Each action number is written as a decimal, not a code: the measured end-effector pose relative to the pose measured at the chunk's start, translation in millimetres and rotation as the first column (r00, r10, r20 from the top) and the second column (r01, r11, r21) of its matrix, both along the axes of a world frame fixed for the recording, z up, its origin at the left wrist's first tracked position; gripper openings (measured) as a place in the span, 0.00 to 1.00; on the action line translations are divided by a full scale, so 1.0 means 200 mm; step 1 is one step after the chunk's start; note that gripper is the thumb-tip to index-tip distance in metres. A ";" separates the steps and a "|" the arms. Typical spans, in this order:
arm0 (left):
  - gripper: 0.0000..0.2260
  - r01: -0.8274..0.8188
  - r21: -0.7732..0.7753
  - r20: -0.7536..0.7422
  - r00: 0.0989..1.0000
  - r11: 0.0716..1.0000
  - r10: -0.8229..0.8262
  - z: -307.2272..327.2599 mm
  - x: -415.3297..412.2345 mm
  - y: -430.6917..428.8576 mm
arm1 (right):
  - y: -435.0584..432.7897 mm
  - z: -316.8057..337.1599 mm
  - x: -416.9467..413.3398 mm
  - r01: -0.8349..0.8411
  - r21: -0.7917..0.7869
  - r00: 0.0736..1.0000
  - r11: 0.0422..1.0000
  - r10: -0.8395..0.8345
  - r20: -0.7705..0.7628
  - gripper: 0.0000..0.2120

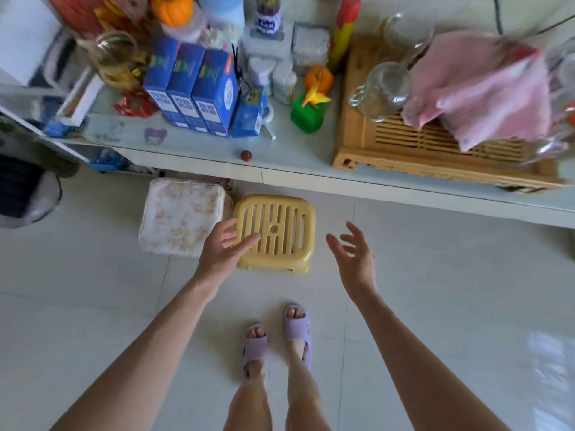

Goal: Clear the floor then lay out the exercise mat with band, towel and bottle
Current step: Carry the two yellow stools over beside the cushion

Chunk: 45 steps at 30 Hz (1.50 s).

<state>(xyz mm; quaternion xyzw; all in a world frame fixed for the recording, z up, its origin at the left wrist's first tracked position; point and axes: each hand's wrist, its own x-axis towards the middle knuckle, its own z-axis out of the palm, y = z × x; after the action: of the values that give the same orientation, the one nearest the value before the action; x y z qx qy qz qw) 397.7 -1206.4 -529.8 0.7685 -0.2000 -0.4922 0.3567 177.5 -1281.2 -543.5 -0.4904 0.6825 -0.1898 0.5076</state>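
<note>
Yellow stool (275, 233) upright on floor (435, 275) by worktop (311, 157), squarish, seat slots run toward worktop. L hand (222, 247) grip spread over its left corner; R hand (354, 253) grip spread, apart. Blue boxes (193, 91) text unreadable.

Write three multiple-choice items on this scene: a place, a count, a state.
1. The yellow slatted plastic stool stands: A on a shelf; B on the pale tiled floor, right of the floral fabric cube; C on a bed.
2. How many tall blue cartons stand in a row on the white table? A one; B three; C six.
3. The left hand and right hand are: A open, empty; B clenched fists; C gripping a bottle.
Answers: B, it sits on the tiles beside the cube; B, three stand side by side; A, fingers spread, nothing held.
</note>
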 end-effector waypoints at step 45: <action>0.26 0.939 -0.334 0.019 -0.080 -0.082 -0.997 1.08 -3.01 2.73 | 4.06 1.09 -2.25 0.963 -0.249 -0.064 -0.102 -0.985 0.158 0.24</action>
<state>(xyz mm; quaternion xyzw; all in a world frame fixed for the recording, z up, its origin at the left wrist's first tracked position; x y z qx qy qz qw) -204.7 -661.0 -314.2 0.2661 -0.7086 -0.6535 -0.0018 -271.5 -469.7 -325.5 0.0885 0.8061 -0.5757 0.1044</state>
